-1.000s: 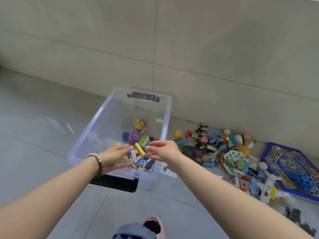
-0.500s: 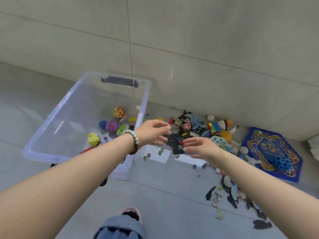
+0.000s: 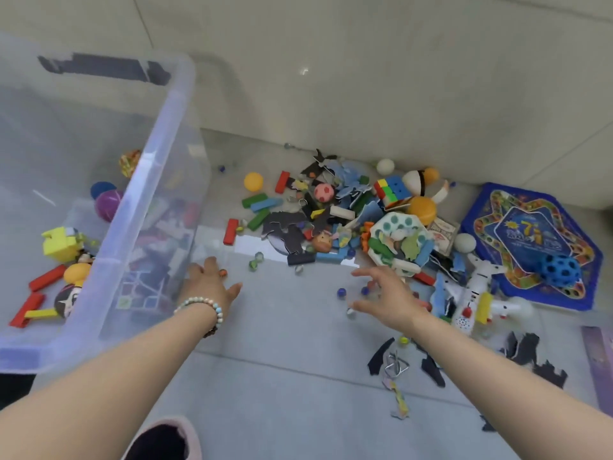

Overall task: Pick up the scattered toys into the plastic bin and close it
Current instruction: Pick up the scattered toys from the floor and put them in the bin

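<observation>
The clear plastic bin [image 3: 156, 141] stands open at the left with several toys inside: a yellow block, red sticks, a purple ball. A heap of scattered toys [image 3: 335, 214] lies on the floor right of it, by the wall. My left hand [image 3: 212, 287], with a bead bracelet, reaches low beside the bin's right wall, fingers spread, holding nothing. My right hand [image 3: 388, 297] hovers open over loose marbles [image 3: 341, 292] at the heap's near edge.
A blue game board [image 3: 530, 234] with a blue holed ball [image 3: 560, 270] lies at the right. A white toy plane [image 3: 474, 293], dark puzzle pieces [image 3: 530, 356] and a metal wire puzzle [image 3: 394, 363] lie nearby. The tiled wall runs behind the heap.
Both hands left the bin and moved right and down toward the floor toys. The view swung right and closer, so the bin sits at the left edge.
</observation>
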Motion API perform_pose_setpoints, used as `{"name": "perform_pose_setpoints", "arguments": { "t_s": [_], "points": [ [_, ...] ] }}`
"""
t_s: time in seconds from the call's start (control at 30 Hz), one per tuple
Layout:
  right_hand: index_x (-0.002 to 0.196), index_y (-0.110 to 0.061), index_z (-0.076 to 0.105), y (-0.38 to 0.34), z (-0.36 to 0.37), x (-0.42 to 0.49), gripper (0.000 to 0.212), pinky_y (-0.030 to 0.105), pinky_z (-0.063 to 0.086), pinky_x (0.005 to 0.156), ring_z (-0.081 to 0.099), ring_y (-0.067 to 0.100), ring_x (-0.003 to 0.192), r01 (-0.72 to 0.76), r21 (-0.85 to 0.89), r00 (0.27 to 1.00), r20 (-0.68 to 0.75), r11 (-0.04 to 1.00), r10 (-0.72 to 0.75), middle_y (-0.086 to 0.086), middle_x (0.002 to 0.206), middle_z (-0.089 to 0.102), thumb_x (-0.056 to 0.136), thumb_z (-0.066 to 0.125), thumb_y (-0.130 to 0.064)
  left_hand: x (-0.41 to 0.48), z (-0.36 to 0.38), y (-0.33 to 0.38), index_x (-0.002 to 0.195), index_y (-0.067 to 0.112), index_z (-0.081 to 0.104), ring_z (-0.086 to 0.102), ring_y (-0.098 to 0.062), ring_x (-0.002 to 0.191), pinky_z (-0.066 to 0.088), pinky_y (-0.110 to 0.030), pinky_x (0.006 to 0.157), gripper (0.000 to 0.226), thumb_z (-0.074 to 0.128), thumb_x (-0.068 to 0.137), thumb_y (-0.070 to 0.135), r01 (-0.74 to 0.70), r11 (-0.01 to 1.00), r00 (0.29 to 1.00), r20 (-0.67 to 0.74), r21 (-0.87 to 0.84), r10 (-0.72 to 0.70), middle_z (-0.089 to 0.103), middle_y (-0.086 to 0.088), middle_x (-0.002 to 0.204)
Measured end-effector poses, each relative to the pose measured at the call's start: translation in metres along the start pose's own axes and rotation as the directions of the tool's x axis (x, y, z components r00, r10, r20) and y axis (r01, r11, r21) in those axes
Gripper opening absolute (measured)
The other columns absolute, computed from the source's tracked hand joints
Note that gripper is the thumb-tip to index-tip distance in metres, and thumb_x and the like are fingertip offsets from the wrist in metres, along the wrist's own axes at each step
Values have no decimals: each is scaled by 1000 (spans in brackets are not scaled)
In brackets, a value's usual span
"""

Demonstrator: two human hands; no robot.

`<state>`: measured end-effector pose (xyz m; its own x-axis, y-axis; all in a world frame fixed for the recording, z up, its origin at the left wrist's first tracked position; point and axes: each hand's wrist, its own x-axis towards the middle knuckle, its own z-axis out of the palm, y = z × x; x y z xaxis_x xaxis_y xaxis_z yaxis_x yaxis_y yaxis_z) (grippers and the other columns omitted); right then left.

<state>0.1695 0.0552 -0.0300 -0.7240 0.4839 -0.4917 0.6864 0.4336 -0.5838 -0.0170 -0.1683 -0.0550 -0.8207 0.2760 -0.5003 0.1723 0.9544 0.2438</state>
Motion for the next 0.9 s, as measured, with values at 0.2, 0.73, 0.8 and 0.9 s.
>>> {"name": "perform_pose_setpoints", "arguments": {
  "t_s": [0.2,0.73,0.8,0.9],
  "points": [
    [113,-27,62,18,20,16,44,18,37,89,43,11,100,53,22,995,-91,998,-51,-5,112,41,73,78,-20,14,12,0,101,4,57,57,-34,83,40,-30,75,19,61,87,16,-190,968,974,-155,-167,164,50,-17,103],
    [97,-17,70,-4,46,26,17,0,35,64,47,-2,70,78,67,979,-192,995,-64,-7,88,53,81,71,-15,21,18,11,107,19,65,47,-8,64,35,-17,64,26,69,82,17,-409,869,911,-168,-279,376,53,-2,86],
    [98,-17,70,-4,46,26,17,-1,35,63,46,-3,69,67,70,979,-199,995,-52,-6,89,53,81,71,-15,21,20,16,103,20,66,47,-5,64,35,-14,63,21,67,82,18,-452,857,892,-144,-247,429,52,0,85],
    [97,-17,70,-6,47,27,17,-2,35,63,46,-3,69,58,77,979,-202,995,-42,-6,88,53,81,71,-15,21,22,25,98,19,66,49,-12,68,35,-19,68,14,64,85,21,-448,864,894,-140,-228,426,52,-1,87]
  ]
}}
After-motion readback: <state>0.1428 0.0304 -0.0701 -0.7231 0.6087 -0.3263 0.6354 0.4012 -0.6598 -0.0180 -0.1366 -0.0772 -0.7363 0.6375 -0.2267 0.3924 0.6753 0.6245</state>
